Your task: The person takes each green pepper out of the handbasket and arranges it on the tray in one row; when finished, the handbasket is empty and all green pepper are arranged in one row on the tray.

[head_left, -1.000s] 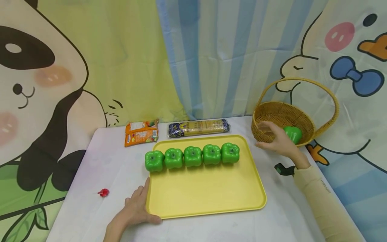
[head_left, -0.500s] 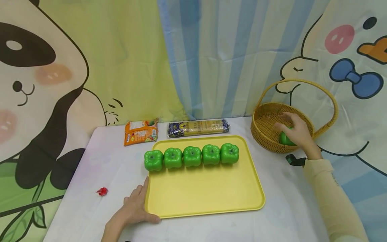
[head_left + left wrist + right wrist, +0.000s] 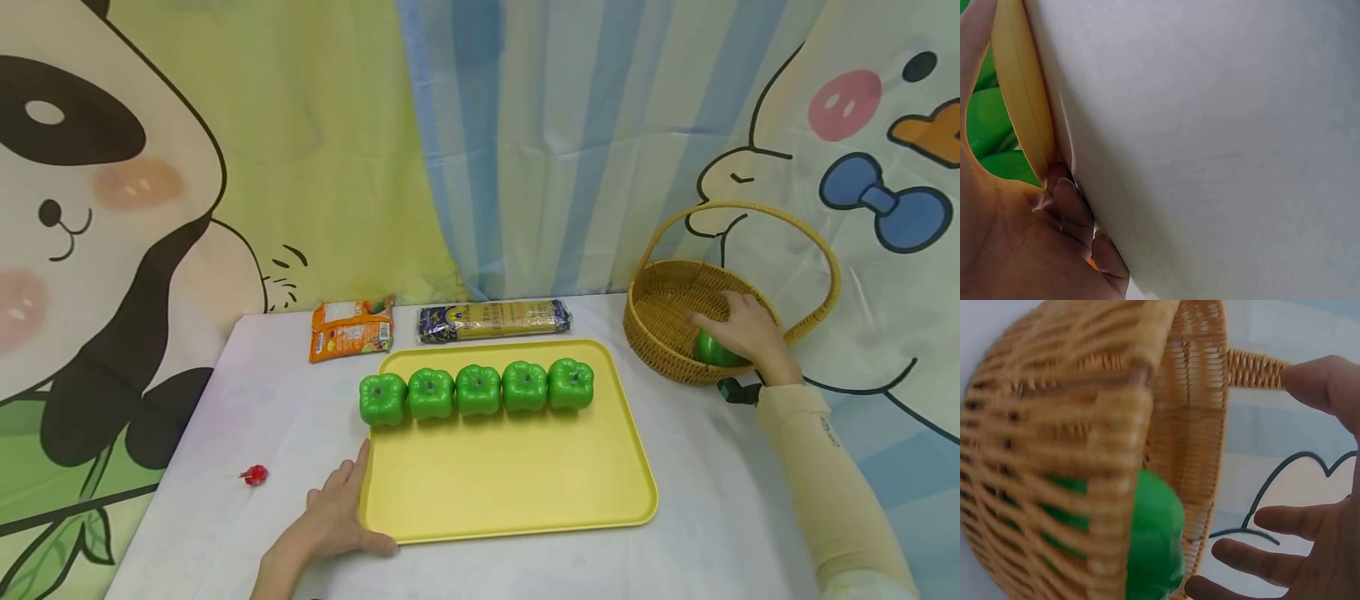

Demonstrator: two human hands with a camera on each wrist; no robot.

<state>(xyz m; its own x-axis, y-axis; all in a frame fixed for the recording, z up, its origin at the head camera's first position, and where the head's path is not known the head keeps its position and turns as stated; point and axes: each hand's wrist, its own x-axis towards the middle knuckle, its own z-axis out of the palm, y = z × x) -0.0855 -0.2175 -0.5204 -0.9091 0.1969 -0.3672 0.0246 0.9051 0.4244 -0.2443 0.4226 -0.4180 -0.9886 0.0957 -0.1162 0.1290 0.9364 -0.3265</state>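
Observation:
On the left, my left hand (image 3: 330, 517) rests against the lower left corner of a yellow tray (image 3: 517, 475); its index finger lies along the side edge and its thumb at the front. The left wrist view shows the fingertips touching the tray's rim (image 3: 1022, 94). Several green bell peppers (image 3: 477, 389) stand in a row across the tray's back part. My right hand (image 3: 746, 333) reaches over a wicker basket (image 3: 652, 346), above a green bell pepper (image 3: 715, 350) inside it. In the right wrist view the fingers are spread, apart from that pepper (image 3: 1157, 537).
Behind the tray lie an orange snack packet (image 3: 351, 329) and a long packet of noodles (image 3: 495, 320). A small red object (image 3: 255, 475) is on the table's left side. The basket's tall handle (image 3: 813, 233) arches above it, and a printed curtain hangs behind.
My right hand has moved from the basket's near left rim rightward, to above the pepper inside. My left hand stays at the tray corner, and the row of peppers is unchanged.

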